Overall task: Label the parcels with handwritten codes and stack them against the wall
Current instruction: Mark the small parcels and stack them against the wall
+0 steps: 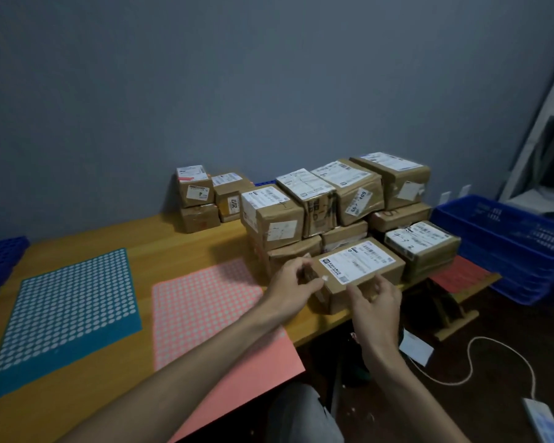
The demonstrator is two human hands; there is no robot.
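Left fingers: The left hand pinches a small white sticker between thumb and first finger. I think it is a round dot, but it is too small to be sure.
Right fingers: The right hand has its fingers loose and a little apart. It holds nothing. It hovers just beside the near edge of the box.
Box being worked on: The flat brown cardboard parcel with a big white printed label lies at the near edge of the yellow wooden table, in front of the pile. The sticker is at its left corner.
Pile: Many brown taped parcels stand stacked by the blue-grey wall. One brown parcel with pen marks on its label sits just right of the near box.
Sticker sheets: A teal sheet of white dots and a pink sheet of white dots lie flat on the table to the left.
Far right: Blue plastic crates are stacked beside the table.
Step now: It looks like the sticker is about to go on the near box. I see no hand-written code on that box.
Next move: The sticker needs a bare flat spot and a firm press. Then a pen is needed, and I see none here. After that the box should go on the pile by the wall.
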